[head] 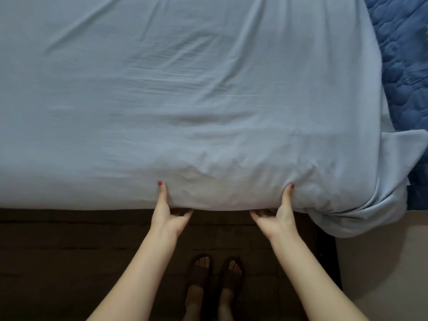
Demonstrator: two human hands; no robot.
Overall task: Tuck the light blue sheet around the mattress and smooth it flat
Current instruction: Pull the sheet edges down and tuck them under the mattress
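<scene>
Both hands, left hand (170,210) and right hand (275,213), pinch the light blue cotton sheet (185,100) at the mattress's near edge, fingers curled beneath to tuck it under.

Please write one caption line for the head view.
Both hands, left hand and right hand, grip the light blue sheet at the mattress edge.

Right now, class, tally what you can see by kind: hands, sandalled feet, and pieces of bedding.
Hands: 2, left hand and right hand
Sandalled feet: 2, left foot and right foot
Bedding: 2, light blue sheet and dark blue quilt
Total: 6
</scene>
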